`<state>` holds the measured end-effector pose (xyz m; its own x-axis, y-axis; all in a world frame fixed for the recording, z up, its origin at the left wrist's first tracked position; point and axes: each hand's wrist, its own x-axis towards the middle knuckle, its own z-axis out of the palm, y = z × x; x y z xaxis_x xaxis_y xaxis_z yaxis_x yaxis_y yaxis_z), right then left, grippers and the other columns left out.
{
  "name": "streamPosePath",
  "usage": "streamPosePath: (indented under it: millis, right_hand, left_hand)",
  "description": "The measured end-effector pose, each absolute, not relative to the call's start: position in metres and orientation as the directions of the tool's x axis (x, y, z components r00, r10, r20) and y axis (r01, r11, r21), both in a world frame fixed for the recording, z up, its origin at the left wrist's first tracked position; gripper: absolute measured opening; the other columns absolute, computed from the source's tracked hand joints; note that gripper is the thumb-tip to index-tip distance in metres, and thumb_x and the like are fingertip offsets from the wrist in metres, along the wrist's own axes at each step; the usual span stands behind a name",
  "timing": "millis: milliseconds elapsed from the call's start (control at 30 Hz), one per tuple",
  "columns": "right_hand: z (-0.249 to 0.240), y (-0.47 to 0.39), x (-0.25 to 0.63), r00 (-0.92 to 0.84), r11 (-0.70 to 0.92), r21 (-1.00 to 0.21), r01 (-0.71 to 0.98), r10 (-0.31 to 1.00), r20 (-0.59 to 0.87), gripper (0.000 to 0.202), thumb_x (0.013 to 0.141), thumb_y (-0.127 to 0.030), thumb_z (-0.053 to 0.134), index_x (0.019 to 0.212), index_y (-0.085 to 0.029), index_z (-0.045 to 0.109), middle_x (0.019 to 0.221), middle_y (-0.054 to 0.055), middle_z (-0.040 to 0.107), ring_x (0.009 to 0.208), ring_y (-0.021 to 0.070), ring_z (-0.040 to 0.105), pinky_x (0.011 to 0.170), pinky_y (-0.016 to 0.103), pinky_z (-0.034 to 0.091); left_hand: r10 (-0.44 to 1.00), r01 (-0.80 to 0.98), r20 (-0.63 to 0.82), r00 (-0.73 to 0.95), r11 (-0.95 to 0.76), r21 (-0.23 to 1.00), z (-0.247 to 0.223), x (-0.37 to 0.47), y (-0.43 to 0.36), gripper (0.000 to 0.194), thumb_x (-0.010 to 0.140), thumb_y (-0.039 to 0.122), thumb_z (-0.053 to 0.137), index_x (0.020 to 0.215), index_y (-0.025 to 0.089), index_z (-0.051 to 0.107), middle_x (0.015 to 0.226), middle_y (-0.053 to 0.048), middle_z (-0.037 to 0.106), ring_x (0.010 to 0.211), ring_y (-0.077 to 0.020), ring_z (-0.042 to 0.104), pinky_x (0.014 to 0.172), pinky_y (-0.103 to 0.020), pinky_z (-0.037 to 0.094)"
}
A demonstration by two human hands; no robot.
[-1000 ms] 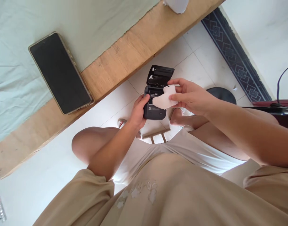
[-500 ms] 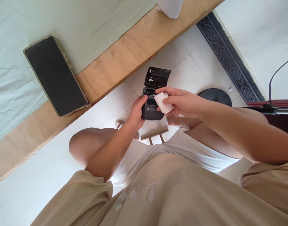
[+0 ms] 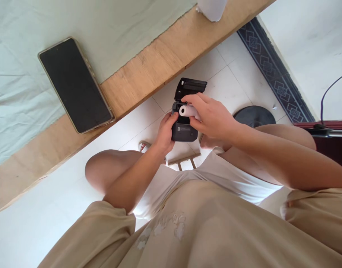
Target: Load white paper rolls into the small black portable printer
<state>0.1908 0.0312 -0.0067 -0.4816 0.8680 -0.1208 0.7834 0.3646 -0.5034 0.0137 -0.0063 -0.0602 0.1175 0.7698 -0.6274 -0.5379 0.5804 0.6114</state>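
My left hand [image 3: 165, 134] grips the left side of a small black label printer [image 3: 185, 133], its thumb along the edge of the open compartment. The printer's hinged lid [image 3: 190, 87] stands raised at the far end. Between the thumb and fingers of my right hand [image 3: 211, 113] is a white paper roll [image 3: 189, 111], its round core hole facing left. The roll is over the compartment, partly inside its outline; whether it touches the bottom I cannot tell. My right fingers hide the roll's right end.
On the table to the left, a smartphone [image 3: 76, 85] lies across the green cloth [image 3: 126, 29] and the bare wooden edge [image 3: 148, 63]. A white object [image 3: 212, 8] stands at the table's far edge. A round black base [image 3: 255, 116] rests on the tiled floor.
My right hand has turned the paper roll so its core end shows and brought it over the printer's compartment. My left hand still holds the printer.
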Motion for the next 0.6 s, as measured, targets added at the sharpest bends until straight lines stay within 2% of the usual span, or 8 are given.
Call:
streamPosePath:
  millis: [100, 233, 400, 500, 600]
  right_hand:
    - [-0.009, 0.034, 0.186, -0.465, 0.39, -0.387, 0.835, 0.877, -0.121, 0.059, 0.094, -0.014, 0.053, 0.153, -0.017, 0.061, 0.138, 0.018, 0.076, 0.105, 0.0353, 0.073, 0.086, 0.044, 0.053]
    - [-0.013, 0.036, 0.185, -0.474, 0.401, -0.361, 0.842, 0.869, -0.141, 0.055, 0.096, -0.017, 0.056, 0.15, -0.017, 0.062, 0.129, 0.015, 0.082, 0.101, 0.0349, 0.073, 0.083, 0.041, 0.048]
    - [-0.016, 0.038, 0.188, -0.447, 0.386, -0.344, 0.856, 0.887, -0.115, 0.028, 0.095, -0.021, 0.058, 0.118, -0.022, 0.076, 0.109, 0.011, 0.082, 0.091, 0.0296, 0.071, 0.076, 0.037, 0.041]
    - [-0.013, 0.032, 0.185, -0.46, 0.411, -0.373, 0.832, 0.887, -0.047, 0.022, 0.094, -0.02, 0.058, 0.104, -0.023, 0.077, 0.099, 0.008, 0.081, 0.09, 0.0264, 0.073, 0.082, 0.038, 0.041]
    - [-0.002, 0.022, 0.182, -0.535, 0.46, -0.466, 0.756, 0.844, -0.035, 0.015, 0.092, -0.031, 0.064, 0.1, -0.023, 0.075, 0.093, 0.006, 0.081, 0.087, 0.0252, 0.073, 0.088, 0.04, 0.043]
  left_hand:
    - [0.772, -0.545, -0.624, 0.119, 0.576, 0.609, -0.059, 0.013, -0.008, 0.044, 0.078, 0.054, 0.096, 0.095, 0.021, 0.071, 0.086, 0.001, 0.077, 0.081, -0.0196, 0.076, 0.071, -0.03, 0.058]
    - [0.772, -0.557, -0.625, 0.113, 0.57, 0.604, -0.059, 0.011, -0.009, 0.042, 0.079, 0.051, 0.096, 0.094, 0.022, 0.071, 0.086, 0.001, 0.076, 0.079, -0.0179, 0.074, 0.073, -0.03, 0.059]
    - [0.771, -0.581, -0.629, 0.099, 0.558, 0.593, -0.057, 0.013, -0.007, 0.04, 0.081, 0.049, 0.096, 0.087, 0.021, 0.068, 0.082, 0.003, 0.072, 0.075, -0.015, 0.07, 0.071, -0.029, 0.058]
    - [0.745, -0.585, -0.661, 0.094, 0.578, 0.569, -0.053, 0.013, -0.006, 0.041, 0.081, 0.049, 0.096, 0.087, 0.021, 0.067, 0.08, 0.004, 0.07, 0.076, -0.0151, 0.071, 0.072, -0.028, 0.057]
    - [0.751, -0.566, -0.649, 0.118, 0.588, 0.578, -0.049, 0.011, -0.007, 0.04, 0.075, 0.041, 0.097, 0.093, 0.021, 0.068, 0.082, 0.003, 0.071, 0.08, -0.0168, 0.072, 0.075, -0.029, 0.056]
